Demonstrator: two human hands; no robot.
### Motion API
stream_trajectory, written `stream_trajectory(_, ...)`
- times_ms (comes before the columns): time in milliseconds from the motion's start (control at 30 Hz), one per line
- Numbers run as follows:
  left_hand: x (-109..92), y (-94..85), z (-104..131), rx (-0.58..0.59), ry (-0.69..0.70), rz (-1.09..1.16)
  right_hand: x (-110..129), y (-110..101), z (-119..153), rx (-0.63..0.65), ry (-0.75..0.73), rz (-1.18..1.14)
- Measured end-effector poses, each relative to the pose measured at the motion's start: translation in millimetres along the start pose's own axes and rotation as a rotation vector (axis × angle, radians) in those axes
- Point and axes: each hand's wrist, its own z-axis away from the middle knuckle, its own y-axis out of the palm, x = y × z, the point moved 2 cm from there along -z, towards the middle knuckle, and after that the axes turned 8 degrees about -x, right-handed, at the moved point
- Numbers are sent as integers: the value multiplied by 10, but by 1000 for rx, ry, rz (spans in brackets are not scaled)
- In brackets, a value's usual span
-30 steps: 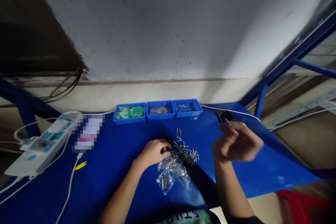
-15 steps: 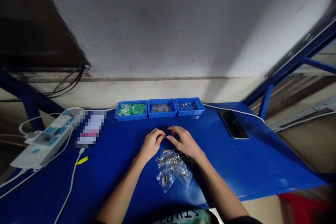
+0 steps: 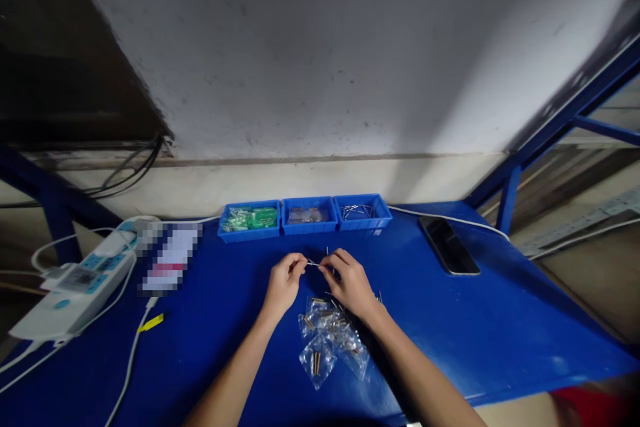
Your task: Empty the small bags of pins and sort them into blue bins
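My left hand (image 3: 283,284) is closed in a pinch on one end of a thin silvery metal rod (image 3: 313,263). The other end runs to the fingertips of my right hand (image 3: 352,285), also pinched closed. A second slim metal piece (image 3: 327,251) stands out above the right fingers; how it is held is hidden. Just below the hands, several small clear plastic bags (image 3: 317,359) with brass-coloured and dark pins inside lie in a heap on the blue table (image 3: 430,347). Loose thin rods show partly beneath my right wrist.
Along the wall stand three blue bins: one with green and clear packets (image 3: 247,235), one with clear packets (image 3: 309,229), one with metal rods (image 3: 364,223). A black phone (image 3: 450,246) lies right; a power strip (image 3: 75,287), a pixelated device (image 3: 173,260) and white cables are left.
My hands have moved slightly apart, and more of the thin rod between them shows. The slim piece above my right fingers now stands out more clearly. The camera has tilted a little.
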Motion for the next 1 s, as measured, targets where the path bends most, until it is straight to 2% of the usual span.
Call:
stream_trajectory(100, 1, 31, 27, -84, -135, 148, -8, 7, 10, -28, 46, 3)
stream_trajectory(167, -17, 49, 38, -96, -171, 220, -13, 7, 17, -42, 68, -5)
stream_trajectory(267, -51, 56, 31, -34, -119, 229, -16, -7, 21, -50, 85, -20)
stream_trajectory(433, -70, 16, 9, 29, 11, 109, 0, -31, 13, -6, 69, -21)
stream_trajectory(700, -75, 25, -3, 52, 32, 53, 49, -70, -2, 23, -49, 36)
stream_trajectory(867, -83, 39, 2, 103, 61, 97, 16, -59, -9, 1, -30, 49)
stream_trajectory(1000, -65, 38, 0, 100, 71, 35, -20, -67, -9, 2, -4, 21)
